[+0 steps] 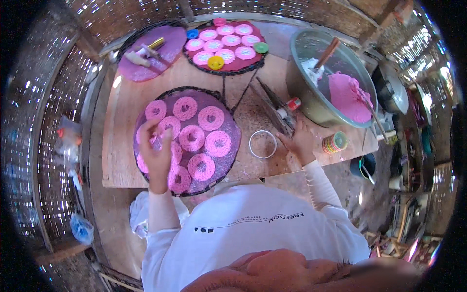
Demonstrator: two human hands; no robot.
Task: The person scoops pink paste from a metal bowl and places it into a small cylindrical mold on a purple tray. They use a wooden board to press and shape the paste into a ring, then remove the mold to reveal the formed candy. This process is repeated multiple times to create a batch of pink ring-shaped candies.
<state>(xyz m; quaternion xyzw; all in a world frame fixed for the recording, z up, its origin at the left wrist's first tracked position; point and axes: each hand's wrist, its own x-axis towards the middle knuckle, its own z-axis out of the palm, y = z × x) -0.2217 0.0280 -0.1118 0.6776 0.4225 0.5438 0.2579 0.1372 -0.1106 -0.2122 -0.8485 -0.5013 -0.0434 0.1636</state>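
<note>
My left hand (158, 158) hangs over the near left part of a round, dark-rimmed tray (232, 146) lined with purple sheeting. Its thumb and fingers are apart, and pink dough rings lie beneath and around them. Several textured pink rings (191, 138) rest flat on this tray. On the table to the right, my right hand (299, 143) has its fingers spread beside the near end of a wooden hand press (272, 104), apparently touching it. A thin white hoop (262, 144) lies just left of that hand. Close to its right stands a striped, colourful cylinder (334, 142).
A big grey-green basin (297, 82) at the right holds pink dough (348, 97), a white lump and wooden sticks. Behind are a second tray of pink rings (225, 43) with coloured lids, and a purple round tray (131, 68) bearing tools. A dark bucket (357, 168) stands below the table's right end.
</note>
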